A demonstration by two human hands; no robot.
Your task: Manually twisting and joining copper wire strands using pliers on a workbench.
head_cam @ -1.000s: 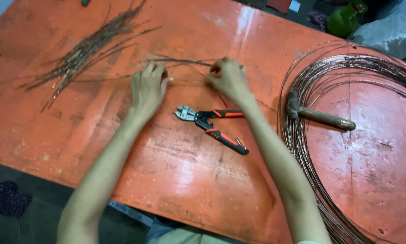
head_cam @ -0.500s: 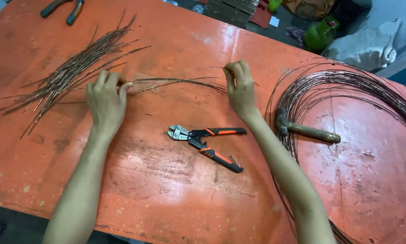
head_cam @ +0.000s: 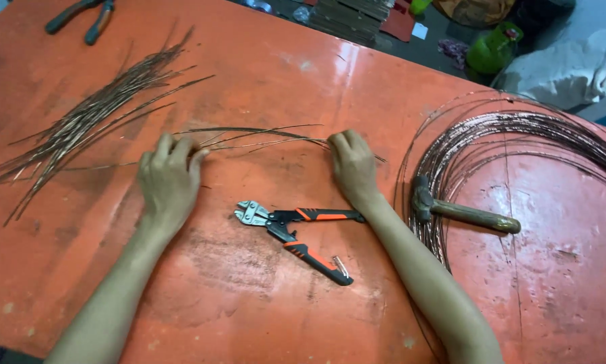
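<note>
Head view: we see a few thin cut wires (head_cam: 262, 135) lying just above the middle of the frame, stretched across the orange table (head_cam: 262, 61) between our two hands. From here the loose lengths could fan apart or spring sideways, we judge, because their right-hand ends are already splayed and only the ends are held down; a sharp tip could also prick a finger pressing on it. The left hand (head_cam: 168, 178) lies palm down, fingers curled over the wires' left end (whether it truly pinches them we cannot tell). The right hand (head_cam: 352, 165) is likewise palm down, fingers together and bent over the right end, forearm running to the lower right. Just below the hands rest open bolt cutters (head_cam: 296, 232) with orange-and-black handles. At the right a hammer (head_cam: 461, 212) lies on a big wire coil (head_cam: 518, 128); at the upper left sits a heap of cut wires (head_cam: 94, 114), and beyond it pliers (head_cam: 80, 13).
</note>
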